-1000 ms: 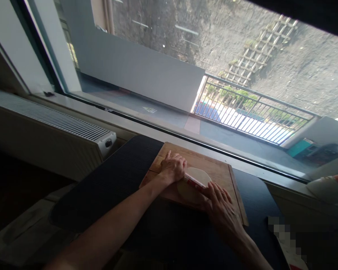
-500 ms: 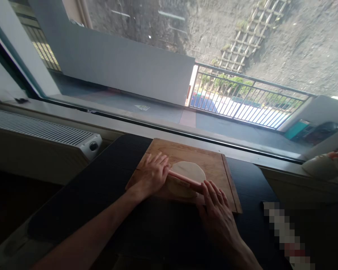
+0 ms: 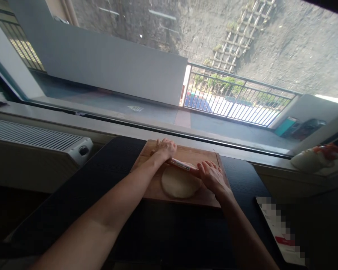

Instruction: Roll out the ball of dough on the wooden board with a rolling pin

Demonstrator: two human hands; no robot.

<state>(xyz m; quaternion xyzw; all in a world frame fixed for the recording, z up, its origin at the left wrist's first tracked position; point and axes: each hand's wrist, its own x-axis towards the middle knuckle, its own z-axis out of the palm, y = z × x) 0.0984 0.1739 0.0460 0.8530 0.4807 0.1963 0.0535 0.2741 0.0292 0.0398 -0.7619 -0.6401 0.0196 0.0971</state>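
Observation:
A pale, flat round of dough (image 3: 180, 184) lies on a wooden board (image 3: 152, 189). Across the dough's far part rests a rolling pin (image 3: 181, 165), slightly slanted, with a printed label showing on its middle. My left hand (image 3: 166, 149) is closed over the pin's left end. Over the right end lies my right hand (image 3: 211, 173), its fingers reaching forward across the pin. Both palms hide the pin's ends, and the pin covers a strip of the dough near its far edge.
The board sits on a black table (image 3: 118, 161) against a window sill (image 3: 109, 129). To the left stands a white radiator (image 3: 39, 140). A pale pot (image 3: 307, 159) with something reddish is at the right. A partly pixelated white-and-red object (image 3: 284, 240) lies at the table's right edge.
Both hands have pushed the rolling pin forward, away from me, toward the dough's far edge. More of the dough's near part now shows. The view has shifted slightly.

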